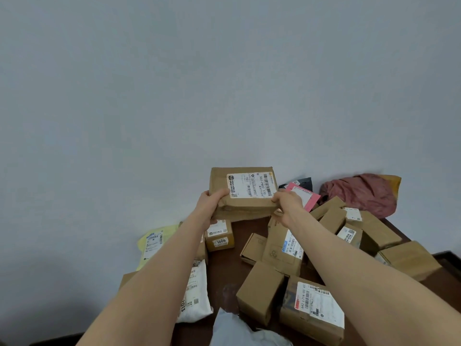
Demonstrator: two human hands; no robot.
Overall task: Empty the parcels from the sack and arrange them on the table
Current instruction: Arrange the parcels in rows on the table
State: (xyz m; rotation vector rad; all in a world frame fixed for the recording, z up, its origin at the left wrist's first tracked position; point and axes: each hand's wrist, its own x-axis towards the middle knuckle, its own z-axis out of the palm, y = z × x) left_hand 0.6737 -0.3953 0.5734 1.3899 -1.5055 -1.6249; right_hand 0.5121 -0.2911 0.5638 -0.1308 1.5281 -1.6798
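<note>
I hold a flat brown cardboard parcel point(243, 193) with a white shipping label at the far edge of the dark wooden table point(224, 270), against the wall. My left hand point(212, 202) grips its near left corner, thumb on top. My right hand point(287, 202) grips its near right corner. Several more parcels lie around: a small box marked 1006 point(220, 237), a plain box point(259, 290), a labelled box point(313, 308), and a heap of brown boxes point(349, 228) on the right. No sack is clearly in view.
A yellow mailer point(153, 242) and a white poly mailer point(195, 293) lie at the table's left edge. A pink envelope point(305, 196) and a crumpled maroon cloth bag point(361, 193) sit against the wall. A grey plastic bag point(239, 330) lies at the near edge.
</note>
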